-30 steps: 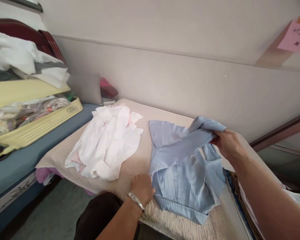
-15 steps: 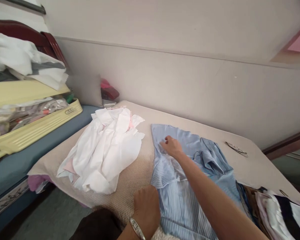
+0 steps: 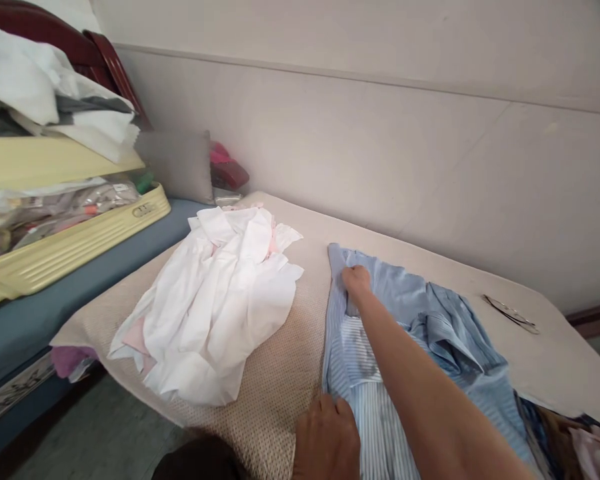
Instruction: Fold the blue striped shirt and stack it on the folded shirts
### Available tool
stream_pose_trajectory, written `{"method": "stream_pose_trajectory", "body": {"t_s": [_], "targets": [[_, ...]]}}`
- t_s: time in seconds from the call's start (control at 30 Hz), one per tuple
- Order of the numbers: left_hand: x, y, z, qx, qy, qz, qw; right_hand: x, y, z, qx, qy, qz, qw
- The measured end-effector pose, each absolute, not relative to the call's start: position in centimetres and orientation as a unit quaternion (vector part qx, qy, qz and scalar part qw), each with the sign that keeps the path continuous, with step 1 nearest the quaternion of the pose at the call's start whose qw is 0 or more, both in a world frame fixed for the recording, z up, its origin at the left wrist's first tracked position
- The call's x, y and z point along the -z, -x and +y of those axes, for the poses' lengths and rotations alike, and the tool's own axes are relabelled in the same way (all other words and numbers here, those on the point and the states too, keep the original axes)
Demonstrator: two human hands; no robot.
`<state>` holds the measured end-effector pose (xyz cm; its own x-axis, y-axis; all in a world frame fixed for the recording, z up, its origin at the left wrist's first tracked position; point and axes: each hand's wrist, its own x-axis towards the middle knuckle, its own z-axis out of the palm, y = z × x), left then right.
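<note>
I see the fingers of my right hand (image 3: 357,281) bent in almost like a fist, and they have hold of the blue striped shirt (image 3: 397,287) near its upper left corner, at a folded strip. My left hand (image 3: 326,437) is nearer to me, with the fingers curled down at the lower part of the same left edge; the fingertips are hidden, so I cannot tell if they pinch the cloth or only press on it. The shirt lies spread on the beige cover (image 3: 280,360), right of the middle, and my right forearm (image 3: 425,380) hides a part of it. To its left, a little apart, is a loose heap of white clothes (image 3: 225,300), with some pink showing. To the right, between the shirt and the wall (image 3: 380,147), lie thin glasses (image 3: 511,317). Folded clothes (image 3: 555,430) are just beside the shirt, lower right. Farther left, a partly open yellow suitcase (image 3: 80,240) is near a grey pillow (image 3: 177,163).
</note>
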<state>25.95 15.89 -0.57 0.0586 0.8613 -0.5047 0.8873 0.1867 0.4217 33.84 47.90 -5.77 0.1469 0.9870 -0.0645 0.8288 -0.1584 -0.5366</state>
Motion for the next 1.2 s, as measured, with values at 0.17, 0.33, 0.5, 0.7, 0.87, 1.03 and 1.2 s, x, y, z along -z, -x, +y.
{"method": "stream_pose_trajectory", "body": {"t_s": [0.17, 0.33, 0.5, 0.7, 0.87, 1.03, 1.2], "targets": [[1.2, -26.9, 15.8, 0.017, -0.641, 0.683, 0.350, 6.7, -36.4, 47.8, -0.206, 0.768, -0.572, 0.202], [1.8, -27.3, 15.8, 0.021, -0.639, 0.689, 0.341, 6.4, -35.7, 48.6, -0.181, 0.721, -0.628, 0.229], [2.7, -27.3, 15.3, 0.008, -0.647, 0.696, 0.313, 6.4, -35.3, 47.6, -0.107, 0.694, -0.678, 0.216], [3.3, -27.1, 14.7, -0.032, -0.652, 0.697, 0.297, 7.0, -35.1, 46.2, -0.031, 0.701, -0.693, 0.166], [3.7, -27.5, 14.9, -0.008, -0.643, 0.711, 0.285, 6.7, -35.0, 46.0, 0.002, 0.698, -0.704, 0.133], [1.4, -26.9, 15.3, 0.037, -0.650, 0.685, 0.327, 6.8, -34.6, 45.0, 0.009, 0.651, -0.747, 0.130], [-0.9, -24.9, 15.1, 0.051, -0.697, 0.622, 0.353, 5.8, -34.4, 45.1, -0.101, 0.614, -0.780, 0.064]]}}
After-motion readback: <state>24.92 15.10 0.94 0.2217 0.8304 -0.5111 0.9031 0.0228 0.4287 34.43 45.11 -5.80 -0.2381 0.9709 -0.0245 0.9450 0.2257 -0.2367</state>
